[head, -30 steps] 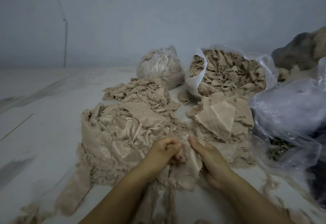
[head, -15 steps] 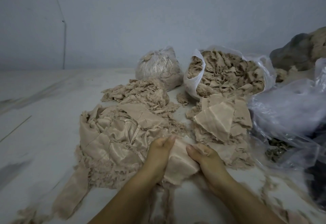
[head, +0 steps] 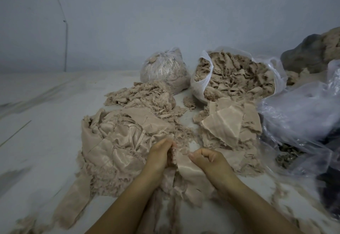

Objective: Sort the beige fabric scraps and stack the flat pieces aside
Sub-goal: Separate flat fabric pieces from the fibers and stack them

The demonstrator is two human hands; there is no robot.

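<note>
A shiny beige satin fabric scrap (head: 185,169) is gripped between the left hand (head: 159,157) and right hand (head: 208,160), at the near edge of a large beige scrap heap (head: 117,147). Flat beige pieces (head: 228,123) are stacked to the right.

Left hand (head: 159,154): bare, no ring that I can see.
Right hand (head: 209,160): bare.
Forearms: I see no sleeves.

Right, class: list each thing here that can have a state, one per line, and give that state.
left hand: grips a frayed scrap
right hand: pinches the satin piece
satin piece: held between both hands
open bag: open, full of scraps
tied bag: closed, full
flat pieces: stacked beside the open bag
</note>
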